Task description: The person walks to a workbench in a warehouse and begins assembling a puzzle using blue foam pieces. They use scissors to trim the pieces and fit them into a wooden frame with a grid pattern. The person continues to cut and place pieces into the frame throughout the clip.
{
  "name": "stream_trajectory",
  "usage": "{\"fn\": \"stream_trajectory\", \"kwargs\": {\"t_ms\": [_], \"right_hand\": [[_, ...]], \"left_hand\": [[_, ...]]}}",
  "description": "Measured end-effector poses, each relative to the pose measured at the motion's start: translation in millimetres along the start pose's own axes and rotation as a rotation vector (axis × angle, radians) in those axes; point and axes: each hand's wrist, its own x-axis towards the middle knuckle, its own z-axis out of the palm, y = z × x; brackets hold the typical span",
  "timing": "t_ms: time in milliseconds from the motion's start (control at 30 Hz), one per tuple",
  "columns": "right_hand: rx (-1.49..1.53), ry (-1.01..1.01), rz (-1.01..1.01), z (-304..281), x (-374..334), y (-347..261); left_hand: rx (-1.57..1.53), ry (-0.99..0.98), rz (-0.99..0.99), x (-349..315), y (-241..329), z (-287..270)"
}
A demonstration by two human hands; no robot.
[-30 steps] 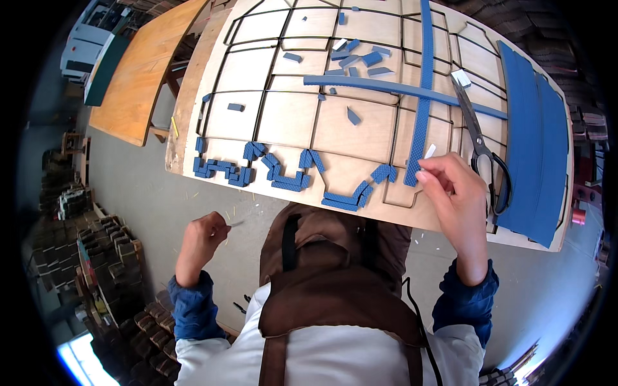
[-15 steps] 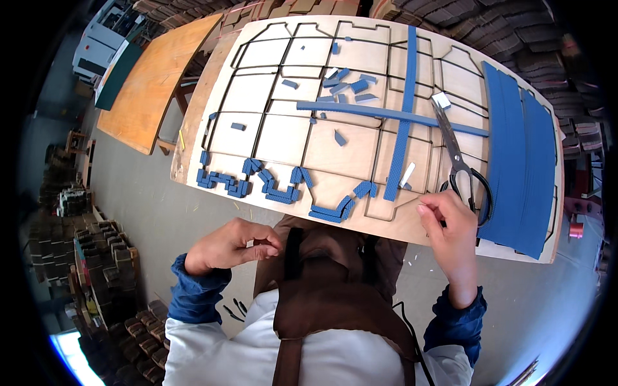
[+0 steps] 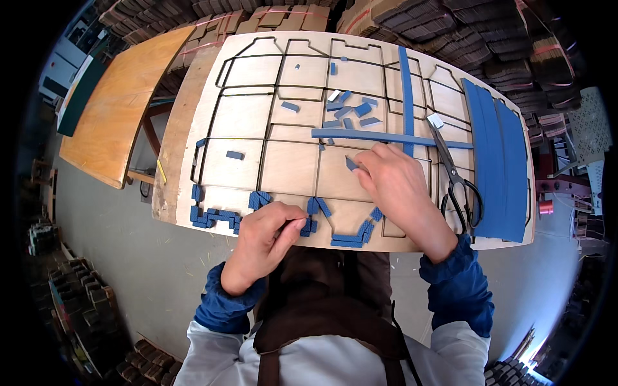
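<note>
A pale board (image 3: 225, 116) inlaid with dark cutting lines lies before me. My right hand (image 3: 402, 186) reaches over its middle, thumb and fingertips closed at a small blue foam piece (image 3: 351, 165). At the near edge, my left hand (image 3: 267, 241) is closed in a pinch; whether anything is in it is hidden. It covers part of the row of short blue foam strips (image 3: 219, 217) set along the cutting lines. More foam strips (image 3: 351, 239) follow an angled line between my hands. Scissors (image 3: 456, 174) with black handles lie right of my right hand.
Several loose foam offcuts (image 3: 362, 109) lie on the board's far middle. Two long blue strips cross there, one lengthwise (image 3: 407, 83), one sideways (image 3: 386, 136). Wide blue foam sheets (image 3: 499, 161) cover the right end. A wooden table (image 3: 116, 116) stands left; stacked cardboard (image 3: 444, 38) is behind.
My right hand has moved left and away from me, from beside the scissors to the small foam piece. My left hand has come up from below the board to the foam strips. The view has shifted.
</note>
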Motion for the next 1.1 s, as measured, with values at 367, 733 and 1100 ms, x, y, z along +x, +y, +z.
{"fn": "stream_trajectory", "kwargs": {"t_ms": [367, 733, 1100], "right_hand": [[0.109, -0.150, 0.166, 1.7, 18.4, -9.5], [0.156, -0.243, 0.019, -8.9, 6.3, -20.6], [0.392, -0.166, 0.204, -25.7, -33.1, -0.7]], "left_hand": [[-0.028, -0.023, 0.088, 4.7, -20.0, -37.2], [0.705, -0.040, 0.135, 61.0, -68.5, -100.8], [0.446, -0.169, -0.083, 47.6, -21.3, -66.0]]}}
